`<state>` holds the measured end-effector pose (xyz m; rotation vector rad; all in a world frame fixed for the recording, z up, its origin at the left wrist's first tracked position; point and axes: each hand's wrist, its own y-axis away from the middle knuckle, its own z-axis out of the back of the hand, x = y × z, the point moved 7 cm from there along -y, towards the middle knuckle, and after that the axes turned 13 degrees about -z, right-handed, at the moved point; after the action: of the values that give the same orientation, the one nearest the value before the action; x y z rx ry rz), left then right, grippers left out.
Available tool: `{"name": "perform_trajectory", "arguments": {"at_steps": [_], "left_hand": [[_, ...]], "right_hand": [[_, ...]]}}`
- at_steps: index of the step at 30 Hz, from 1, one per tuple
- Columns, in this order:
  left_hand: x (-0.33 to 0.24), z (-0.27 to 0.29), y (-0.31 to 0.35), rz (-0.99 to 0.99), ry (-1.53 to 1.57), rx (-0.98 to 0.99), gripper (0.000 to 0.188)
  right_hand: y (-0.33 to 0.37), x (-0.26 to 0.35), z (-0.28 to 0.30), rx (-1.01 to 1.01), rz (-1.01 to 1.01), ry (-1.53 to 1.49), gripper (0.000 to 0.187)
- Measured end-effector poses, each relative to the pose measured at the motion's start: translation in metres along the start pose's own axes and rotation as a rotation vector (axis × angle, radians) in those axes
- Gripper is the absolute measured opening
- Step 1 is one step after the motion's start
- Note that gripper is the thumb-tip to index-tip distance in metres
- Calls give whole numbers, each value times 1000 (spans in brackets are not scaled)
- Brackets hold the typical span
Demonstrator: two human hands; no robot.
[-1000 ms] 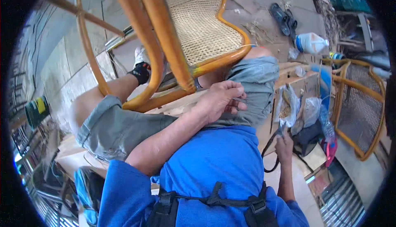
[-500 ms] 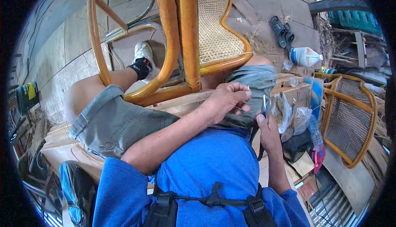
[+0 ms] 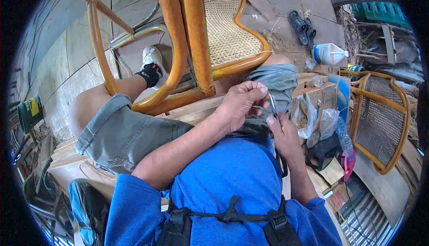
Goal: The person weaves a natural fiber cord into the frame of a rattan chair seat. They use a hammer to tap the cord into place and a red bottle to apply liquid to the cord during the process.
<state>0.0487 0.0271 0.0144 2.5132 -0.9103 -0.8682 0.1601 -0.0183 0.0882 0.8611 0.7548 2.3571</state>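
Note:
In my right hand (image 3: 284, 134) is a slim metal tool (image 3: 273, 106) with dark handles, its bright tip pointing up and to the left; whether it is scissors or pliers I cannot tell. That tip reaches the fingertips of my left hand (image 3: 243, 100). The left thumb and fingers are pinched together, and what sits between them is too small to make out. Just beyond my hands, a rattan chair (image 3: 203, 58) with a woven cane panel (image 3: 232, 36) lies tipped across my legs.
To the right sits another cane-panelled frame (image 3: 380, 116), near a plastic bottle (image 3: 343, 141) and clear plastic bags (image 3: 328, 123). A white jug (image 3: 330, 54) and black sandals (image 3: 302, 28) are farther off. At left is a dark green can (image 3: 29, 112).
My right hand has moved left and slightly up, bringing the metal tool's tip to my left fingertips. The left hand has risen a little. The whole view has shifted slightly.

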Motion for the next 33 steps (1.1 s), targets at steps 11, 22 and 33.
{"name": "perform_trajectory", "arguments": {"at_steps": [11, 22, 33], "left_hand": [[0, 1, -4, -69, -27, -8, 11], [-2, -1, -3, -70, -58, -1, 12], [-4, -3, -4, -54, -58, 22, 14]], "right_hand": [[-6, -3, -4, 10, 23, 33, 49], [-6, 0, -3, -50, 75, 24, 54], [-7, 1, -3, -58, 88, 1, 53]]}}
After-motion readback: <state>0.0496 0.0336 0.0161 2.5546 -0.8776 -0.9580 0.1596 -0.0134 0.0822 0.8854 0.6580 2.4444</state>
